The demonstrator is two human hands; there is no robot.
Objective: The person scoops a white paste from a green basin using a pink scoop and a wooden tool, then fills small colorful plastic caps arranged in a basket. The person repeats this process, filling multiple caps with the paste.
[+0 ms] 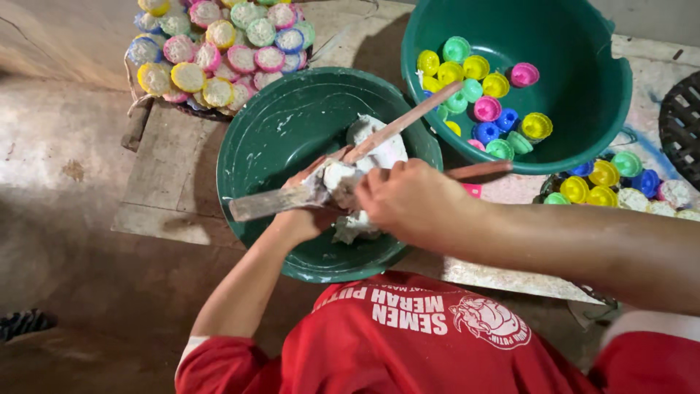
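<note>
Head view: the left hand [310, 193] cups a paste-filled mould [337, 177] over the green basin [255, 146]. The right hand [405, 201], closed around a flat stick [405, 120], holds it slanting toward 2 o'clock across the mould.

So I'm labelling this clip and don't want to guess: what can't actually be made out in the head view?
- What the left hand holds: white paste coats it, and the right hand covers part.
- Right hand's fingertips: curled under, out of sight.
- Flat stick: its near end is buried in paste.
- Green tub: top rim cut off by the frame edge.
- Dark basket: cut off at the right edge.
- Filled cups: the pile runs past the top edge.
</note>
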